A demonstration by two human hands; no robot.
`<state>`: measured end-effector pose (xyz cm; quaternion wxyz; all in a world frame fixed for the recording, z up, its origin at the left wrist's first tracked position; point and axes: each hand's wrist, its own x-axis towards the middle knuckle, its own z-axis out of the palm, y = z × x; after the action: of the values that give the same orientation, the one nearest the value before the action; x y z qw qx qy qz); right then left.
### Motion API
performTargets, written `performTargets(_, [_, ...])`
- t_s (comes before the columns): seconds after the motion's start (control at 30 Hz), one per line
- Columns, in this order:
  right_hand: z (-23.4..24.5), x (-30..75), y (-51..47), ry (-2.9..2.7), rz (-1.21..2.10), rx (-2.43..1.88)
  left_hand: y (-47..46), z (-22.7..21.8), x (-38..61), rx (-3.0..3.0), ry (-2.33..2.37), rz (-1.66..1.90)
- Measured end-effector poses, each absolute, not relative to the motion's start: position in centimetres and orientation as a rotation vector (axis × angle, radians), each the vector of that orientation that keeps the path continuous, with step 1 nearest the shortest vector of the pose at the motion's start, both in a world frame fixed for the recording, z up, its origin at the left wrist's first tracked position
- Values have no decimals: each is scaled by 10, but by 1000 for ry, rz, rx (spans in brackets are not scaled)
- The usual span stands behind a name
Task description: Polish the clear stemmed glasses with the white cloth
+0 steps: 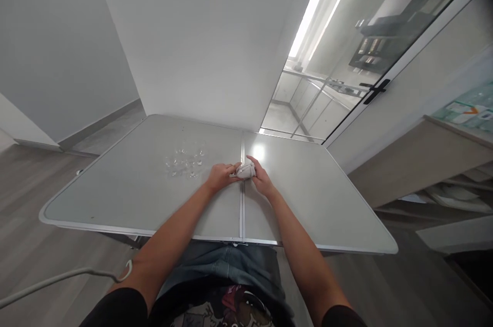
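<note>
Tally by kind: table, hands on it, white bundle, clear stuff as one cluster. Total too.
Table: 1
Left hand and right hand: 2
White bundle, held between the hands: 1
Clear cluster, pieces too indistinct to count: 1
Total: 5

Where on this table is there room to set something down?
The table looks bare from the right hand to the right edge, and between the clear objects and the left edge. It's crowded around the middle seam, where left hand and right hold a whitish bundle.
</note>
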<state>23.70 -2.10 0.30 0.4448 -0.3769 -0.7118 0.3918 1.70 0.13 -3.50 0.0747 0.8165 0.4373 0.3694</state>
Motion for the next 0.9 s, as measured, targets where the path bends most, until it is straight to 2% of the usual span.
performTargets(0.13, [-1, 237, -18, -1861, 716, -990, 5, -35, 16, 2522, 1349, 1161])
performTargets(0.37, [-9, 235, -8, -1864, 1014, -755, 7, -38, 13, 2624, 1334, 1171])
performTargets(0.5, [-9, 246, -6, -2059, 770, -868, 6, -38, 14, 2693, 1308, 1120])
performTargets(0.6, [-11, 242, -6, -2003, 665, -876, 6, -35, 13, 2695, 1356, 1189])
performTargets(0.8, [-4, 225, -8, -1738, 1025, -720, 7, -32, 10, 2711, 1405, 1217])
performTargets(0.9, [-1, 234, -6, -1772, 1071, -738, 6, -36, 13, 2719, 1350, 1189])
